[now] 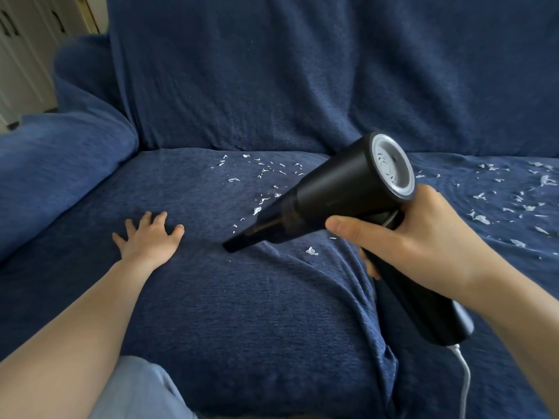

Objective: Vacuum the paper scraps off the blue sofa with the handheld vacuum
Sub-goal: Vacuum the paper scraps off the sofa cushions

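My right hand (pixel 420 237) grips the handle of the black handheld vacuum (pixel 332 189). Its narrow nozzle (pixel 239 241) points down and left and touches the seat of the blue sofa (pixel 230 313). My left hand (pixel 149 237) rests flat on the seat cushion, fingers spread, a little left of the nozzle. White paper scraps (pixel 260 173) lie scattered on the seat behind the nozzle, with one larger scrap (pixel 311 251) just right of it. Many more scraps (pixel 511 201) cover the right part of the seat.
The sofa's padded left armrest (pixel 60 155) rises beside my left hand and the backrest (pixel 302 71) stands behind. A white cord (pixel 464 376) hangs from the vacuum's handle end. White cabinet doors (pixel 27 46) show at the far left. A light blue trouser leg (pixel 136 391) is at the bottom.
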`<state>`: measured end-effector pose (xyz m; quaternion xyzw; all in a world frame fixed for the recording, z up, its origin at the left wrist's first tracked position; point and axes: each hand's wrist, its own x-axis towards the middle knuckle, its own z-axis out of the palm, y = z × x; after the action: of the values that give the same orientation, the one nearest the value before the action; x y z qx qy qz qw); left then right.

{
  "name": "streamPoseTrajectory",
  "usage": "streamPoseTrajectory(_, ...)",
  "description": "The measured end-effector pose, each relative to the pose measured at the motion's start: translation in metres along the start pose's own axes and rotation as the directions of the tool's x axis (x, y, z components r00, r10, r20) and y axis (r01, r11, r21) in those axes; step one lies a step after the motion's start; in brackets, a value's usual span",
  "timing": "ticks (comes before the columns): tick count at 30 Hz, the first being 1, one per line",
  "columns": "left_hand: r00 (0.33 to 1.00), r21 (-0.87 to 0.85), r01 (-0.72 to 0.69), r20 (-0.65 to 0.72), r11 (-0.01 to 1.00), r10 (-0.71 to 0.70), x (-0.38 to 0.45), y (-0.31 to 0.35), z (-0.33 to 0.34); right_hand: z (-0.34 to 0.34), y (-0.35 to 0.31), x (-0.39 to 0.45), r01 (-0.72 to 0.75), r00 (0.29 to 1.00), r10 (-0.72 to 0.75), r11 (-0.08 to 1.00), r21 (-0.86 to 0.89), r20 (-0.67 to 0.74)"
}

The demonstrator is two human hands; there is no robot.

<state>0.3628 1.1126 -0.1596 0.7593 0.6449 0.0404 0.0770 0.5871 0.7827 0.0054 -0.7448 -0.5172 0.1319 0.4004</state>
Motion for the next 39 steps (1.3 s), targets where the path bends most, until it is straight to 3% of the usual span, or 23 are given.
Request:
streamPoseTrajectory(8,1.000,-0.007,0.022,0.006,1.000,-0.022,0.000,0.009,0.000,-0.013,0.001,-0.013,-0.008,0.990,-0.005,0.996,0.088,0.141)
streamPoseTrajectory(17,0.999,0.000,0.010,0.032,1.000,-0.010,-0.004,0.024,0.002,-0.007,0.022,-0.004,-0.025,0.995,0.022,0.999,-0.027,-0.102)
streamPoseTrajectory(28,0.999,-0.006,0.010,0.037,1.000,-0.010,0.000,0.022,0.005,0.026,0.010,0.010,-0.005,1.000,0.003,0.997,0.077,0.028)
streamPoseTrajectory(39,0.999,-0.007,0.010,0.045,1.000,-0.009,0.002,0.022,0.004,0.032,0.029,0.029,-0.113,0.969,0.111,0.994,0.002,-0.220)
